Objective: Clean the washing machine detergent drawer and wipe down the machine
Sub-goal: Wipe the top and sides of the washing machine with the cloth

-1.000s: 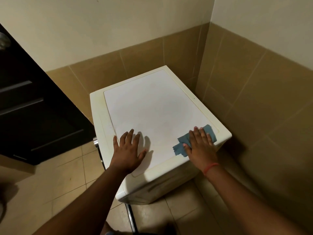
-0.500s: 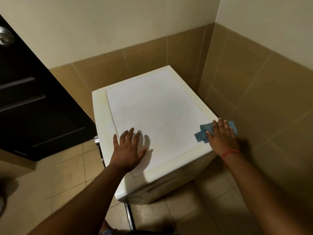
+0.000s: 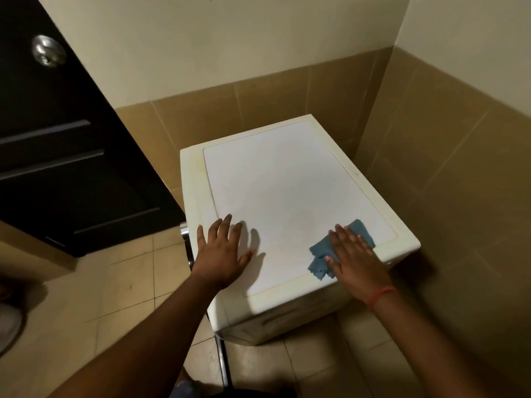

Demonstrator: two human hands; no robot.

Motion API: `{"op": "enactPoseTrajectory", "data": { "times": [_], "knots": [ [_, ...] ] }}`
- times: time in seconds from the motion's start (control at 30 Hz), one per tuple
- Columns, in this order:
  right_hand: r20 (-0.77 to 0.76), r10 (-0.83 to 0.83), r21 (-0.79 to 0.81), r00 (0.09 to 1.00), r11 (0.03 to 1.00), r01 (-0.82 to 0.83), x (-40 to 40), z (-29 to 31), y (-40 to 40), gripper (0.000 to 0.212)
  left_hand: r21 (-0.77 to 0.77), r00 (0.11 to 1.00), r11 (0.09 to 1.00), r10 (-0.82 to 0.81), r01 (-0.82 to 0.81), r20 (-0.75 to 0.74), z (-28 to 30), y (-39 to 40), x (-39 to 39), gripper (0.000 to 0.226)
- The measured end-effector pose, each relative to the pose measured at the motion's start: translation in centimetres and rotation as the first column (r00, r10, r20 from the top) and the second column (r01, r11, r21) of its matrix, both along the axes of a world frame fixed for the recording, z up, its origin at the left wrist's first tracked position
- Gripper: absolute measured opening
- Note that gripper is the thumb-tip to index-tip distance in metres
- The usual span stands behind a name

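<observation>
Blue cloth (image 3: 342,249) lies flat on top of the washing machine (image 3: 287,182), near its front-right corner, w/ the right hand (image 3: 355,258) pressed palm-down over it, grip spread flat, fingers together, not pinching; cloth sticks out past the fingertips toward the back and past the thumb side toward the front edge. Left hand (image 3: 222,254) rests palm-down on the machine top by the front-left corner, grip spread wide, holding nothing, well apart from the cloth. Machine sits in a tiled corner, dark door (image 3: 57,139) w/ metal knob (image 3: 47,54) to its left; detergent drawer not visible from this angle.
</observation>
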State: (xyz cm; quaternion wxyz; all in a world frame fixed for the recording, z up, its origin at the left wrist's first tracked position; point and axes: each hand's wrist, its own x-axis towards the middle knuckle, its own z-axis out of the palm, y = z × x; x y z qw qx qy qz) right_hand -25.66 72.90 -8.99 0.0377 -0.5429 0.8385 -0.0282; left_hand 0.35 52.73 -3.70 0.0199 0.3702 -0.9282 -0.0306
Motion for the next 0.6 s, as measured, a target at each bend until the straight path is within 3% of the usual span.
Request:
{"op": "enactPoseTrajectory", "data": {
  "times": [0.1, 0.23, 0.4, 0.53, 0.6],
  "knots": [
    [0.006, -0.156, -0.011, 0.988, 0.988, 0.156, 2.6, 0.5, -0.9, 0.073, -0.004, 1.000, 1.000, 0.030, -0.030, 0.001, 0.1, -0.4, 1.2, 0.071],
    [0.018, 0.102, 0.005, 0.995, 0.995, -0.102, 6.8, 0.4, -1.2, 0.075, 0.015, 0.997, 0.997, 0.071, -0.071, 0.026, -0.2, -0.7, 2.9, 0.073],
    [0.049, -0.088, -0.041, 0.995, 0.995, 0.090, 10.4, 0.9, -1.8, 0.072, 0.028, 0.992, 0.993, 0.116, -0.117, 0.040, 0.0, -1.3, 5.1, 0.074],
    [0.018, 0.220, -0.020, 0.975, 0.975, -0.219, 15.6, 0.6, -2.3, 0.064, 0.055, 0.988, 0.987, 0.148, -0.151, 0.053, 0.7, -1.6, 6.5, 0.074],
    [-0.012, 0.143, -0.051, 0.990, 0.988, -0.143, 15.4, 0.8, -2.9, 0.064, 0.057, 0.989, 0.988, 0.139, -0.141, 0.047, 1.0, -1.7, 7.0, 0.074]
  ]
}}
